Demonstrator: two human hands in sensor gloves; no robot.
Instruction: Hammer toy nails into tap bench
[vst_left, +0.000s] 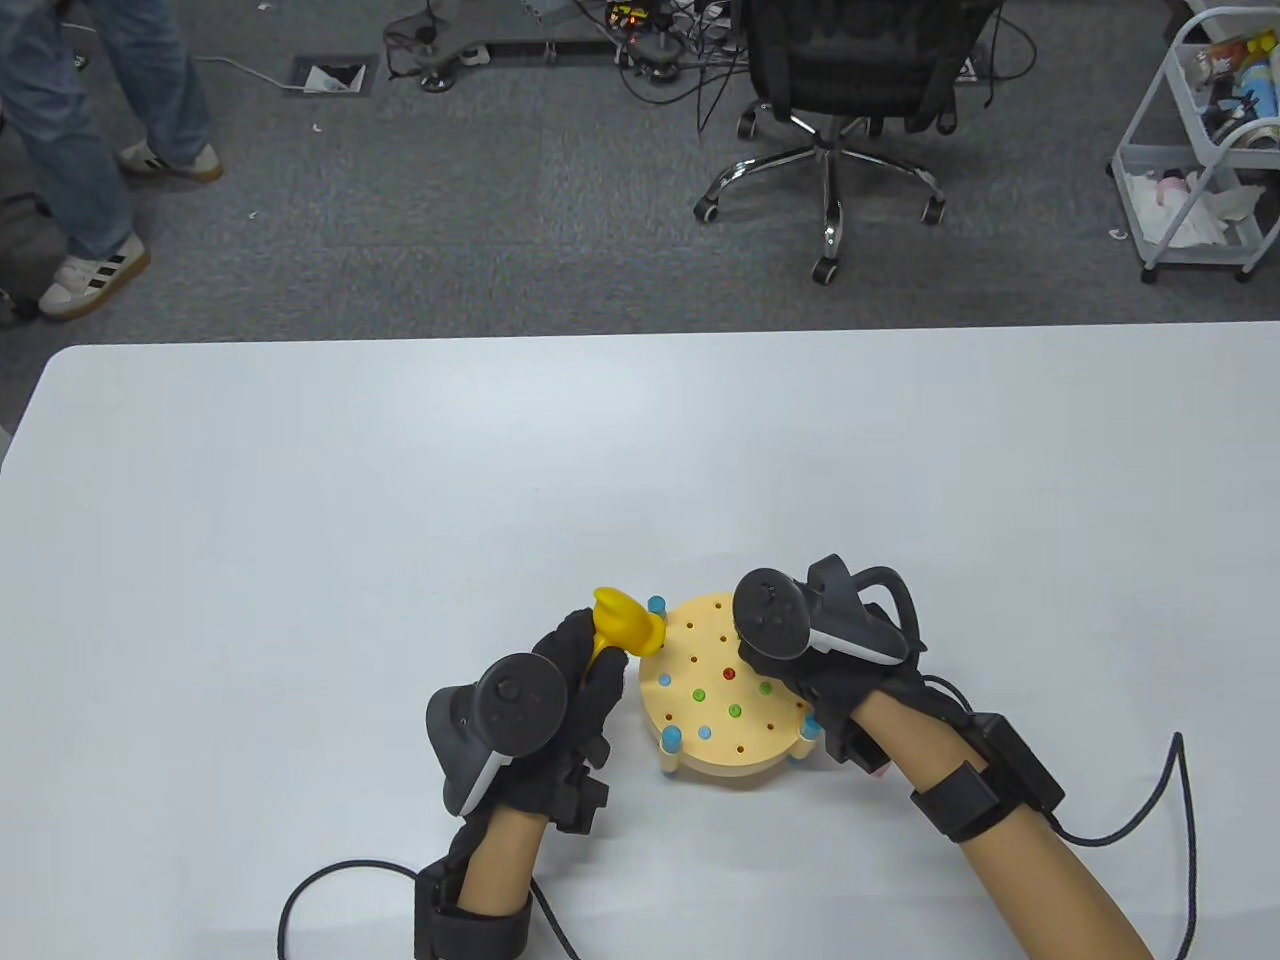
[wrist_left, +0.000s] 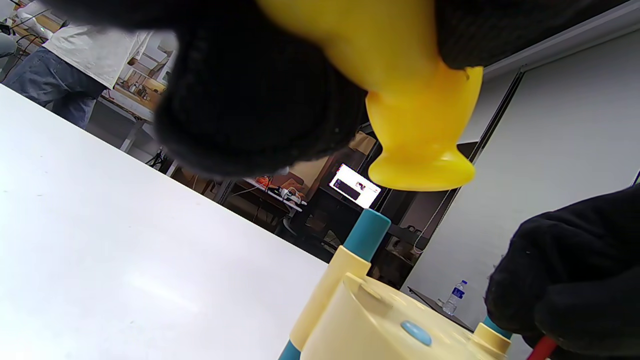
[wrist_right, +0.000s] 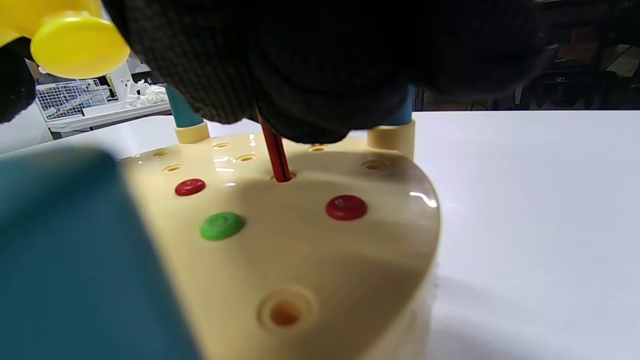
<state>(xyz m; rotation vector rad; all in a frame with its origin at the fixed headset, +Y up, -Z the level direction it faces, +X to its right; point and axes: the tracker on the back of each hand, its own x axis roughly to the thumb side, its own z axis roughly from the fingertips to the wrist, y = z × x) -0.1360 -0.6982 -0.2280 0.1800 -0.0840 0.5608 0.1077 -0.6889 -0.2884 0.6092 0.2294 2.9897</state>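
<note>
While gripped, hammer (vst_left: 625, 625) above bench (vst_left: 730, 700)

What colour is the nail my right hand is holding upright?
Red nail, clearest in the right wrist view.

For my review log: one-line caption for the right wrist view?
Right hand steadies a red nail in the bench.

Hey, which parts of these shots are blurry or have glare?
Right wrist view: the teal post in the foreground is a blurred mass, and small glare spots sit on the tap bench. Left wrist view: the left hand is soft and close. Table view: sharp and evenly lit.
</note>
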